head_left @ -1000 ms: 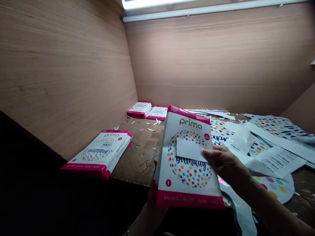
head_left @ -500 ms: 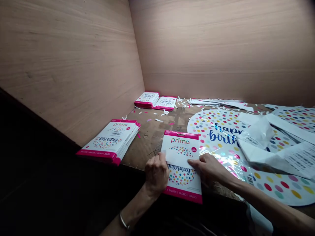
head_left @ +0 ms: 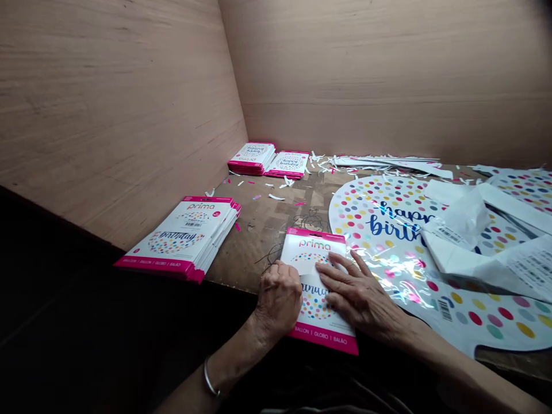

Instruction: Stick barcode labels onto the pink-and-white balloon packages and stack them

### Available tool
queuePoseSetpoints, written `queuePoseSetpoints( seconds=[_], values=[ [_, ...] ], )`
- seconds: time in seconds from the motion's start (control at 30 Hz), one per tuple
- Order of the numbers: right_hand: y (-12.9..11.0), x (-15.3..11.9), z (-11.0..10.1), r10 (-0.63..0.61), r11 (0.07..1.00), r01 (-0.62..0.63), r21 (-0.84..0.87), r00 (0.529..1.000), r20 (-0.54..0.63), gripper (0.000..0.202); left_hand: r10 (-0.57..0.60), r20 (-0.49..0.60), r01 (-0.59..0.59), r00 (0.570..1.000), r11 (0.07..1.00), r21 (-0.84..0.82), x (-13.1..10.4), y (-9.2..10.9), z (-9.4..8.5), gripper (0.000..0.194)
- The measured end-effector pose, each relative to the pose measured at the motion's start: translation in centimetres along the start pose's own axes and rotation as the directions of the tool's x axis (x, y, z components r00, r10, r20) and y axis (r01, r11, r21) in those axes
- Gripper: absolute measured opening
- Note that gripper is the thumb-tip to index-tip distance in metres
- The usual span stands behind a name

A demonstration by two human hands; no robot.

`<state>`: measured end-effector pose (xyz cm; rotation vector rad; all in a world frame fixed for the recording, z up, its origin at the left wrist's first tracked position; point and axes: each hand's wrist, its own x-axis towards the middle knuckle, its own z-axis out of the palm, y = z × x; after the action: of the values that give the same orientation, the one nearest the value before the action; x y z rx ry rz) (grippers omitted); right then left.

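A balloon packet (head_left: 317,330), white with pink bands and a "prima" logo, lies at the table's front edge, its lower end overhanging. My left hand (head_left: 280,293), with a bangle on the wrist, is closed at the packet's left edge; its fingertips are hidden. My right hand (head_left: 357,293) rests flat on the packet's right half, fingers spread. A pale strip, perhaps a label, crosses the packet between both hands and covers part of the print. To the left is a stack of similar packets (head_left: 179,233), slightly fanned, the top one bearing a barcode.
Two smaller packet stacks (head_left: 252,158) (head_left: 288,163) stand in the back corner by the wooden walls (head_left: 345,75). Large dotted "happy birthday" sheets (head_left: 388,192) cover the right side under crumpled label backing (head_left: 470,253). Paper scraps (head_left: 276,196) and thread (head_left: 271,253) lie on the table.
My right hand has gone from pinching the pale strip with thumb and finger to lying flat across the packet. My left hand stays closed at the left edge. The view has shifted slightly.
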<state>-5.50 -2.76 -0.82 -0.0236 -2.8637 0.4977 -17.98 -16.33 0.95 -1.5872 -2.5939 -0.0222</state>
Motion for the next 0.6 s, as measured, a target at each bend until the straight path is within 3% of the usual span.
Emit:
queuePoseSetpoints(
  seconds=[0.27, 0.47, 0.6],
  values=[
    [0.2, 0.2, -0.2, -0.033, 0.993, 0.017, 0.116, 0.99, 0.134, 0.039, 0.009, 0.145, -0.014, 0.989, 0.999, 0.036, 1.1, 1.0, -0.8, 0.026],
    [0.4, 0.6, -0.5, -0.043, 0.991, 0.023, 0.131, 0.988, 0.149, 0.036, -0.039, 0.131, 0.032, 0.991, 0.998, 0.057, 1.0, 1.4, -0.2, 0.031],
    [0.4, 0.6, -0.6, -0.057, 0.991, 0.039, 0.131, 0.99, 0.133, 0.033, -0.013, 0.016, 0.014, 1.0, 0.998, -0.065, -0.4, 0.4, 0.7, 0.03]
  ],
)
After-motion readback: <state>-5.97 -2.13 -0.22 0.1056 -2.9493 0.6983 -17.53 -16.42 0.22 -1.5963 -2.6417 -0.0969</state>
